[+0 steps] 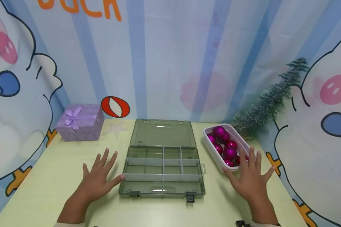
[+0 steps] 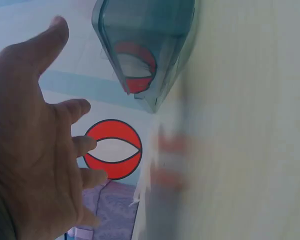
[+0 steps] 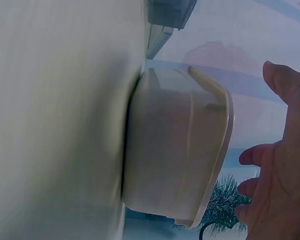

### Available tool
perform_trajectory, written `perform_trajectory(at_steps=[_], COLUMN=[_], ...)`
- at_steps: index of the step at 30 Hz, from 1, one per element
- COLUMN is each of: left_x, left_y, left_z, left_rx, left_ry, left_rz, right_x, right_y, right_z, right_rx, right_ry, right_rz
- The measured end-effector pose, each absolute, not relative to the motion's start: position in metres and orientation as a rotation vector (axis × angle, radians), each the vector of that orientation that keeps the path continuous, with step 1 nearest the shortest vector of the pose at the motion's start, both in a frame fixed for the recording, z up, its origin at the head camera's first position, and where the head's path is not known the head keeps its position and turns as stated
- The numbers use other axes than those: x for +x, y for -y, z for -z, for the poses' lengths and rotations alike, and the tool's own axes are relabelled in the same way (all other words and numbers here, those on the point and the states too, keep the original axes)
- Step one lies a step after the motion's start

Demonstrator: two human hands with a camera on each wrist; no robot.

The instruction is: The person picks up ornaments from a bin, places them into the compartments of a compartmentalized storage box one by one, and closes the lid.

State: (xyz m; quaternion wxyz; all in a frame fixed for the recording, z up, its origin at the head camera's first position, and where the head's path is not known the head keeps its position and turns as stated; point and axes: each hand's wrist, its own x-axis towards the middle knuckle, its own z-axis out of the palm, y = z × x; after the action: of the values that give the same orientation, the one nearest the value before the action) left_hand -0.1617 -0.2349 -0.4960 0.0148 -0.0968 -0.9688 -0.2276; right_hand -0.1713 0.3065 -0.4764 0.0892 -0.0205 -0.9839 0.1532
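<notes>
A smoky green plastic compartment box (image 1: 171, 178) lies on the table with its lid (image 1: 162, 134) swung back. No items show in its compartments. My left hand (image 1: 98, 179) is spread at the box's left side, holding nothing, its thumb close to the box's edge; contact cannot be told. On the right, my right hand (image 1: 251, 178) is spread over the near end of a white plastic tub (image 1: 213, 149), also holding nothing. Shiny magenta and red ball ornaments (image 1: 230, 152) fill the tub, some hidden behind the fingers. The right wrist view shows the tub's outer wall (image 3: 165, 145) beside that hand.
A purple gift box (image 1: 80, 123) with a ribbon bow stands at the back left, a pale star ornament (image 1: 116, 128) beside it. A small artificial fir tree (image 1: 268, 101) leans at the back right. Behind the table (image 1: 147, 214) hangs a printed curtain (image 1: 170, 63).
</notes>
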Motion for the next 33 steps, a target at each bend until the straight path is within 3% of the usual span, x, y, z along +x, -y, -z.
perform_trajectory(at_steps=[8,21,33], left_x=[-0.164,-0.166,-0.166], left_y=[0.232,0.235,0.232], left_z=[0.508,0.519,0.522], left_rx=[-0.544,-0.643,-0.647], left_ry=[2.946,2.876,2.899], left_rz=[1.093,1.164,1.175], right_x=[-0.198,-0.244,-0.255], right_y=[-0.321,-0.322,-0.333], right_z=[0.469,0.469,0.474], right_rx=[-0.041,0.004,0.029], right_ry=[2.912,2.848,2.864], right_rz=[-0.433,-0.534,-0.606])
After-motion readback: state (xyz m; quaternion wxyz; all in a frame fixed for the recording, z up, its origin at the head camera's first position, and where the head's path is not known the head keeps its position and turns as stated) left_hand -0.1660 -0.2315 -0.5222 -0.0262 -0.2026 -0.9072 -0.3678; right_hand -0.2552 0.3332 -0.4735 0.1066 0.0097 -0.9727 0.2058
